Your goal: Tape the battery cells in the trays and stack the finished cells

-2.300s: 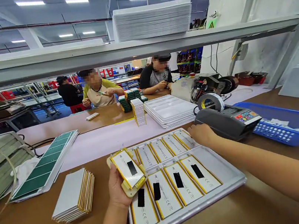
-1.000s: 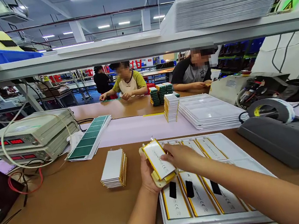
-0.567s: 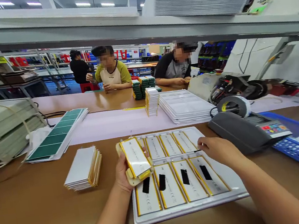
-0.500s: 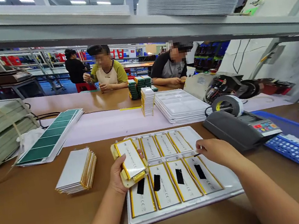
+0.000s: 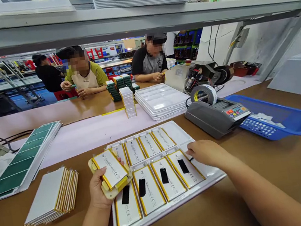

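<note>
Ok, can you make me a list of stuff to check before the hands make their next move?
1. Left hand gripping the cream holder: ok.
2. Held battery on top of the holder: ok.
3. Battery pressed all the way in: cannot tell.
4. Right hand has the dark strip: ok.
5. Black pieces on all four front batteries: ok.
6. Black piece on the held battery: not ok, none shows.

The flat cell (image 5: pixel 111 167) in my left hand (image 5: pixel 98 192) has a smooth whitish face and shiny yellow edges; my tray (image 5: pixel 180 130) is glossy white plastic, the tabletop (image 5: pixel 262 164) smooth with a soft sheen, the dispenser (image 5: pixel 206 118) matt plastic, the basket (image 5: pixel 296 123) shinier plastic.
</note>
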`<state>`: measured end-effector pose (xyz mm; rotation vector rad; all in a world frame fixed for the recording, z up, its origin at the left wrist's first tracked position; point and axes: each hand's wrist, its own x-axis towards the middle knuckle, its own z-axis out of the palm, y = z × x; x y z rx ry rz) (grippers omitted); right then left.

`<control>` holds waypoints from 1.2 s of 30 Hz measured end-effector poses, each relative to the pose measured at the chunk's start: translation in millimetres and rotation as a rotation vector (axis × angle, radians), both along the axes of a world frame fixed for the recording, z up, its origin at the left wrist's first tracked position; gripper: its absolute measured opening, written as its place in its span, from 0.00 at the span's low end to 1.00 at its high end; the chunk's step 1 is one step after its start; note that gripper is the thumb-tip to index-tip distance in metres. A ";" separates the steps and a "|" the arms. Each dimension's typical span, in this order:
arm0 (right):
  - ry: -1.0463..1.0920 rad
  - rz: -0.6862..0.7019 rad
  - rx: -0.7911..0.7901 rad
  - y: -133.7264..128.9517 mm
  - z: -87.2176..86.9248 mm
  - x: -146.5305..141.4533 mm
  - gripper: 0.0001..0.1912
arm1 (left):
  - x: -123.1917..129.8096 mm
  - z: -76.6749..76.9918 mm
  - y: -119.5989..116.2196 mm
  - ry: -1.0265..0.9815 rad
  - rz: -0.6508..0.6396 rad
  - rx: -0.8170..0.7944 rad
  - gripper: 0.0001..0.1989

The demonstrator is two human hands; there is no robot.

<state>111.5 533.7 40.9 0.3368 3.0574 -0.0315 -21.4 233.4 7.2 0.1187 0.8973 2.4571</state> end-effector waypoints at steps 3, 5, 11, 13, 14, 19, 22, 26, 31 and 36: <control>-0.030 -0.026 -0.195 13.4 0.5 -2.1 0.22 | -0.7 -0.6 0.5 -0.014 0.034 0.026 0.25; -0.069 0.016 -0.288 15.1 -2.6 -3.7 0.21 | 1.9 -1.3 2.8 -0.026 0.050 0.031 0.24; -0.119 0.092 -0.634 7.8 -20.6 -5.3 0.14 | 21.2 17.0 3.8 0.033 0.067 -0.066 0.18; -0.102 0.033 -0.787 19.2 -25.5 -5.4 0.15 | 27.8 36.5 -6.7 0.090 0.094 -0.164 0.17; -0.084 0.003 -0.863 27.3 -27.5 -5.8 0.16 | 30.6 48.2 -14.8 0.115 0.110 -0.259 0.17; 0.059 -0.091 -0.982 51.0 -34.0 -9.5 0.16 | 28.3 101.3 -68.9 0.397 0.386 -1.176 0.36; 0.039 -0.002 -0.910 37.9 -36.8 -12.8 0.16 | 9.9 113.2 -94.4 0.492 0.531 -1.892 0.46; 0.019 0.059 -0.817 17.8 -40.2 -17.8 0.15 | -14.6 109.3 -106.7 0.357 0.367 -2.279 0.47; 0.018 0.067 -0.777 15.3 -39.6 -20.2 0.14 | -26.2 96.3 -106.8 0.361 0.326 -2.270 0.45; 0.013 0.028 -0.772 17.0 -34.3 -19.7 0.12 | -26.7 103.9 -107.9 0.377 0.314 -2.165 0.44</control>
